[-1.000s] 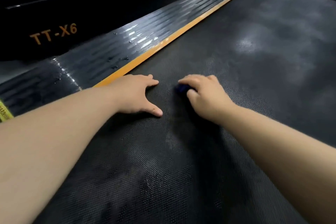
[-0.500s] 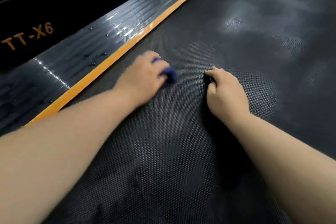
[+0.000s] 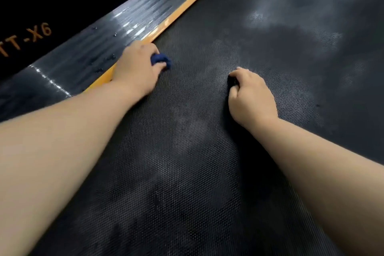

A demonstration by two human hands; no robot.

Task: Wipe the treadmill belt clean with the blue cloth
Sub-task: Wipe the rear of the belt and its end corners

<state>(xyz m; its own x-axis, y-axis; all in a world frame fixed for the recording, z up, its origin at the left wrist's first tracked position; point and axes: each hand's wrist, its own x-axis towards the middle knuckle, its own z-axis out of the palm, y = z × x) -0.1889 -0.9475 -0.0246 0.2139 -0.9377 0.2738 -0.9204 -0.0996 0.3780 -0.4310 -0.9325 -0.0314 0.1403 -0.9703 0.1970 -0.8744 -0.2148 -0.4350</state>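
Note:
The black textured treadmill belt (image 3: 207, 151) fills most of the head view, with pale dusty patches at the upper right. My left hand (image 3: 135, 68) is shut on a bunched blue cloth (image 3: 161, 59), pressed on the belt right beside the orange strip (image 3: 182, 8). Only a small wad of cloth shows past the fingers. My right hand (image 3: 249, 95) rests on the belt about a hand's width to the right, fingers curled under; nothing is visible in it.
A glossy ribbed black side rail (image 3: 93, 48) with water droplets runs along the left of the orange strip. Beyond it is a dark panel lettered TT-X6 (image 3: 27, 37). The belt stretches away to the upper right.
The blue cloth passed from my right hand to my left hand. My left hand then slid left with it to the orange strip, while my right hand stayed resting on the belt.

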